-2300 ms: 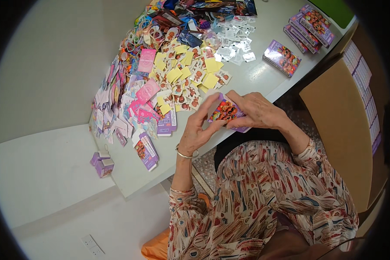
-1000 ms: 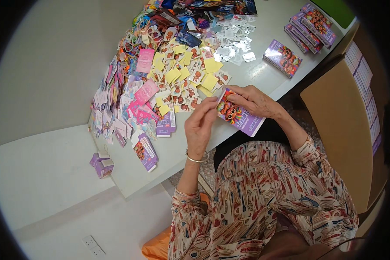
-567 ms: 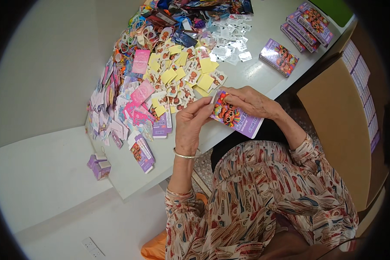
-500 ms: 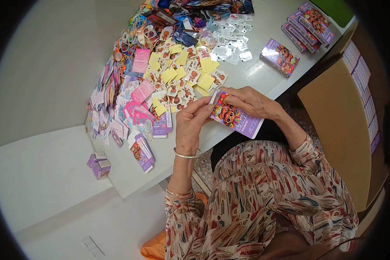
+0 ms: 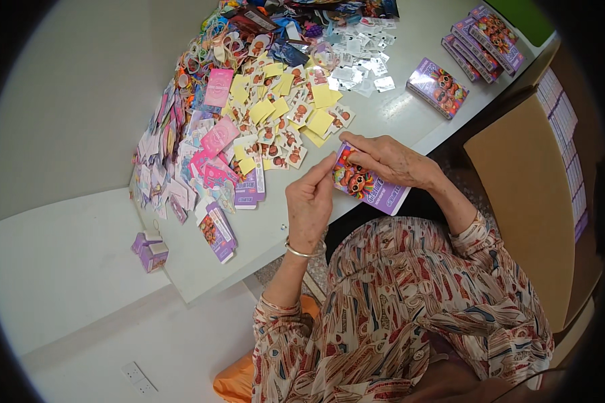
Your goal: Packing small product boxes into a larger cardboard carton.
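Right hand (image 5: 390, 160): fingers pinch the purple card pack (image 5: 368, 185).
Left hand (image 5: 309, 201): fingers steady its end.
Technique: support both ends, avoid bending.

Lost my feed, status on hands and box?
Right hand grips flat purple picture carton. Left hand fingertips at its left end. Yellow and pink cards heaped beyond on grey table.

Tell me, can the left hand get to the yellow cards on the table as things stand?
Probably yes. The left hand is beside the purple box, which the right hand holds, and the yellow cards lie just beyond with nothing between.
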The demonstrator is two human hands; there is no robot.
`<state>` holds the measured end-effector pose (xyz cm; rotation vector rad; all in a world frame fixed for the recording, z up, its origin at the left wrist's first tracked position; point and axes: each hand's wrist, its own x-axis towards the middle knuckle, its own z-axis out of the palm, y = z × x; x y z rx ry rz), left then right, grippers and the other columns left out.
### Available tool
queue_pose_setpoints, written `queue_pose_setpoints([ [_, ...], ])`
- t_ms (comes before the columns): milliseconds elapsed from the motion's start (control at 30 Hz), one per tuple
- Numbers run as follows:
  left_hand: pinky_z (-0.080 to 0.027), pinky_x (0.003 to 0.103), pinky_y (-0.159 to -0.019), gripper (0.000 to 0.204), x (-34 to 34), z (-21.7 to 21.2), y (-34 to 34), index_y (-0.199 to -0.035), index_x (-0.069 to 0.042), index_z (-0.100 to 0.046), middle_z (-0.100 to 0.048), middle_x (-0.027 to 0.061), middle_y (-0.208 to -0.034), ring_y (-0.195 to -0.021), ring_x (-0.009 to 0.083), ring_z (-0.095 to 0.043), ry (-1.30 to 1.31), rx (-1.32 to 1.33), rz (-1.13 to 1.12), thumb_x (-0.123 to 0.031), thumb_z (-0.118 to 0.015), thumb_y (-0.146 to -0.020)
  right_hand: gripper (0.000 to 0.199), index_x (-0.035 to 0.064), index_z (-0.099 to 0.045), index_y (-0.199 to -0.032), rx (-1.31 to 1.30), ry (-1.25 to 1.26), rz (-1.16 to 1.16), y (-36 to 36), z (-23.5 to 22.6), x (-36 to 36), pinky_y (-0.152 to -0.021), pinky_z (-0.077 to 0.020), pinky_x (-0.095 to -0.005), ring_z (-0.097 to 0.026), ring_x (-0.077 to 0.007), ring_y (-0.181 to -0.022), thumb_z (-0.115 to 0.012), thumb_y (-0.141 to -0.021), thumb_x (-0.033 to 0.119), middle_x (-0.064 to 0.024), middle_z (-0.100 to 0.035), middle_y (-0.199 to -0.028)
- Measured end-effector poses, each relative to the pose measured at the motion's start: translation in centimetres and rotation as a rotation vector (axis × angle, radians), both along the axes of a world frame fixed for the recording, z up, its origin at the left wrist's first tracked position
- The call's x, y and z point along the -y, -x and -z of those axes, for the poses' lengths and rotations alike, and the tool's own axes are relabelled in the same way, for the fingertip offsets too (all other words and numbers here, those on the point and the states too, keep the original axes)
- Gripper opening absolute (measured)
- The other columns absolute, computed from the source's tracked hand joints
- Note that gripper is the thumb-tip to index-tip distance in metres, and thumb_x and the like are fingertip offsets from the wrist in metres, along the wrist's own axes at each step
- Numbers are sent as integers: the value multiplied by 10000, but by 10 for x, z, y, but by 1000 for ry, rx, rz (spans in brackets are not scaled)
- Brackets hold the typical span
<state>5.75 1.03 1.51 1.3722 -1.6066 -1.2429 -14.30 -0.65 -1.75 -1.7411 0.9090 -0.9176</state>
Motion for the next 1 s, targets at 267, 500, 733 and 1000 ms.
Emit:
queue_pose_setpoints([
  [267,-478,235,-823,289,-12,6,9,-1187,11,-620,-683,89,-1069,-928,98,-607,49,-3,-24,11,-552,-907,420,1,-440,-1311,14,2,34,0,-3,0,-672,-454,-416,-612,-364,-720,-475,-994,276,-239,-617,-782],
  [500,-490,251,-833,203,0,7,-1,-1093,24,-646,-674,60,-1009,-890,93,-611,-346,-383,-22,16,-582,-901,464,14,-408,-1377,-120,-251,-40,8,-16,3,-717,-486,-319,-586,-217,-723,-515,-970,210,-191,-650,-999],
  [733,-496,312,-905,261,10,18,-5,-1185,1,-563,-636,77,-1116,-1001,151,-613,-697,-986,-146,-77,-568,-936,813,44,-263,-1466,112,-117,-65,33,-17,-1,-1069,-342,-411,-439,-259,-1241,-691,-811,267,-118,-420,-1414],
  [1000,-485,316,-863,239,7,29,2,-1128,-4,-600,-621,75,-1105,-973,162,-585,-328,-558,-92,-112,-617,-916,825,10,-382,-1347,42,-39,150,3,-19,-13,-1068,-367,-403,-463,-280,-1270,-804,-683,260,-175,-456,-1357],
])
